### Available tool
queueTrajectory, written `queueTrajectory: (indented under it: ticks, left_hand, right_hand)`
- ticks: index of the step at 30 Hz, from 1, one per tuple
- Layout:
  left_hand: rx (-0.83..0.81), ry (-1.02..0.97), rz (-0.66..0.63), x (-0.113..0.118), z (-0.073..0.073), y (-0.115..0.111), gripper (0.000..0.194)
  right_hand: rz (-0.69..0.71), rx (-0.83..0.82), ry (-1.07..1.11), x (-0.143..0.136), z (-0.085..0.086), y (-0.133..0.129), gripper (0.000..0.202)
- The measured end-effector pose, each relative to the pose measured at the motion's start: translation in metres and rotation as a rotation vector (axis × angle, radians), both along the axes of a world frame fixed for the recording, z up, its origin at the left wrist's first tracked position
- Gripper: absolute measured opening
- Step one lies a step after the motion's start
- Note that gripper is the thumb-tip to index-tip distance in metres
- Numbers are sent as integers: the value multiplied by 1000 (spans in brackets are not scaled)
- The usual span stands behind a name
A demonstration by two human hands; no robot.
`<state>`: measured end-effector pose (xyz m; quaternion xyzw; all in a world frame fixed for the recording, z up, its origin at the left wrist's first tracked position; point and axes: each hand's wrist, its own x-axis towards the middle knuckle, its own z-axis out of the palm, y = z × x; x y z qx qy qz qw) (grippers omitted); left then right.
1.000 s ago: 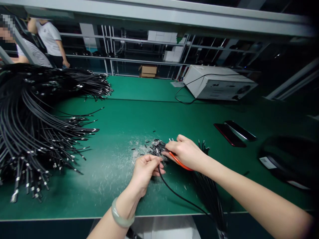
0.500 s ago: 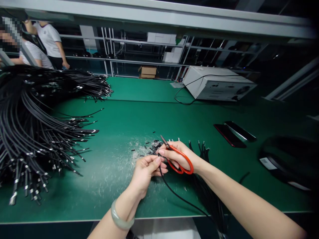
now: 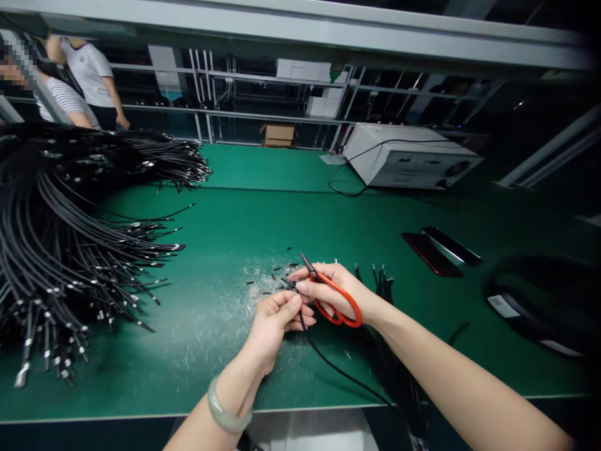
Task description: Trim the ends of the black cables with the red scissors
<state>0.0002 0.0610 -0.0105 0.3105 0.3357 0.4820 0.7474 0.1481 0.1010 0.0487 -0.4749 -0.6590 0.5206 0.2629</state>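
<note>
Between the thumb and fingers of my left hand (image 3: 277, 319) is a thin black cable (image 3: 328, 361), which trails down to the right over the table's front edge. My right hand (image 3: 335, 291) is closed around red-handled scissors (image 3: 350, 307), their dark blades pointing up and left. Its thumb and forefinger meet at the cable's upper end, close to my left fingertips; the exact grip there is too small to make out. Short black offcuts (image 3: 277, 269) and pale fibres lie just beyond both hands. Under my right forearm lies a bundle of black cables (image 3: 385, 351).
A large heap of black cables (image 3: 61, 219) with metallic ends covers the left of the green table (image 3: 235, 225). Two phones (image 3: 434, 254) and a black coil (image 3: 535, 307) lie at the right. A white metal box (image 3: 408, 160) stands at the back; two people stand beyond, far left.
My right fingers have shifted slightly up and left at the cable's end. The left hand stays nearly in place, and the scissors remain in my right hand.
</note>
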Motion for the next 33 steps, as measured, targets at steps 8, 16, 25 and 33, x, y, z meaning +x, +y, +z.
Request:
queueTrajectory:
  ticks: [8, 16, 25, 33]
  left_hand:
    - [21, -2, 13, 0, 2, -1, 31]
    - [-7, -44, -28, -1, 2, 0, 28]
    - [-10, -10, 54, 2, 2, 0, 30]
    - [-31, 35, 109, 1, 1, 1, 26]
  right_hand:
    - [-3, 8, 7, -5, -6, -6, 26]
    - [61, 784, -359, 1, -8, -8, 21]
    - [-36, 180, -98, -2, -6, -13, 24]
    - [-45, 109, -82, -11, 4, -15, 24]
